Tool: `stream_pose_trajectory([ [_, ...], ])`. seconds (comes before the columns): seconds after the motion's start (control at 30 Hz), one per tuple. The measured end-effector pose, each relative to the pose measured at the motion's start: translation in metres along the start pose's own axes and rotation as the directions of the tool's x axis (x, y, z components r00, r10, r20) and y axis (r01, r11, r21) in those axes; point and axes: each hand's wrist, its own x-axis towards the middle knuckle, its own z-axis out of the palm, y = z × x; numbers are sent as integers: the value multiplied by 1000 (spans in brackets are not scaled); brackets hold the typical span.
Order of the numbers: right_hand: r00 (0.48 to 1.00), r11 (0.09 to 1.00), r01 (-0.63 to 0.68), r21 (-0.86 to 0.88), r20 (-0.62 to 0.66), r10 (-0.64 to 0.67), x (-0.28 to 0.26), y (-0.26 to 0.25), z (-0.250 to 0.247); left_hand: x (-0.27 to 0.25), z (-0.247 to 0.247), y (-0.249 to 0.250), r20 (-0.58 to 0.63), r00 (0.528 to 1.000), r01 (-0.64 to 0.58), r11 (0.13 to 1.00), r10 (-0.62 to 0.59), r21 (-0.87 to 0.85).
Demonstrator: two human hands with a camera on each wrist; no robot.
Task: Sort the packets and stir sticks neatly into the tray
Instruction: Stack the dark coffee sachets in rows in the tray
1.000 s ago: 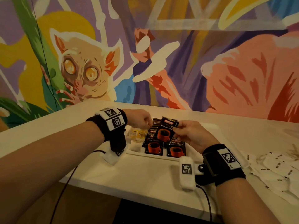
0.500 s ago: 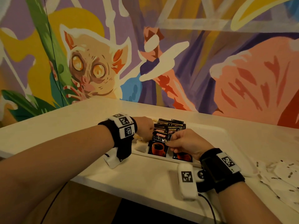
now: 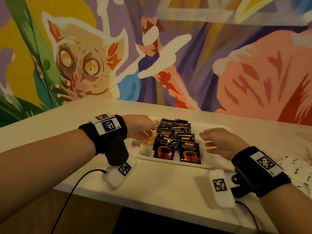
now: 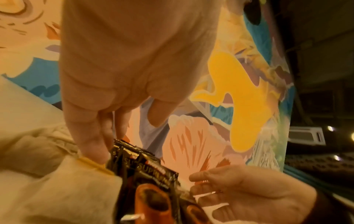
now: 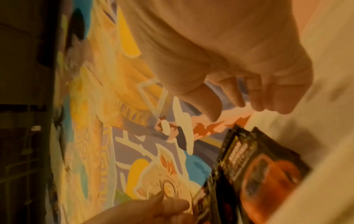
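A white tray (image 3: pixel 168 162) on the table holds two overlapping rows of black Kopiko coffee packets (image 3: pixel 190 152), also seen in the left wrist view (image 4: pixel 153 181) and the right wrist view (image 5: pixel 268 174). Yellow packets (image 3: pixel 152 137) lie in the tray section to their left. My left hand (image 3: pixel 143 130) reaches into that section, and its straight fingers (image 4: pixel 91 148) touch the left edge of the black stack, thumb apart. My right hand (image 3: pixel 217 144) hovers over the tray just right of the packets, fingers (image 5: pixel 239 98) relaxed and holding nothing.
Several white paper packets (image 3: pixel 295 166) lie scattered on the table at the right, with thin brown sticks (image 3: pixel 308 155) at the frame edge. A painted wall stands right behind the table. The table's front edge (image 3: pixel 152 200) is close under my wrists.
My right hand has laid its black coffee packet down at the front of the stack, let go and drawn off to the right. My left hand has stayed at the stack's left side.
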Motion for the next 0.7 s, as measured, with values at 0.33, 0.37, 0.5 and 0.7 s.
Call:
stream_pose_trajectory([
  [0.33, 955, 982, -173, -79, 232, 187, 2, 1, 27, 2, 17, 5, 38, 998, -67, 858, 56, 510],
  [0.37, 955, 981, -169, -97, 230, 188, 0, -1, 28, 2, 18, 5, 36, 998, -60, 860, 49, 507],
  [0.5, 978, 984, -145, -105, 139, 159, 1, -2, 23, 2, 18, 6, 96, 994, 19, 937, -56, 348],
  [0.7, 970, 988, -144, -63, 190, 154, -2, -2, 26, 6, 20, 9, 150, 983, 86, 988, -105, 129],
])
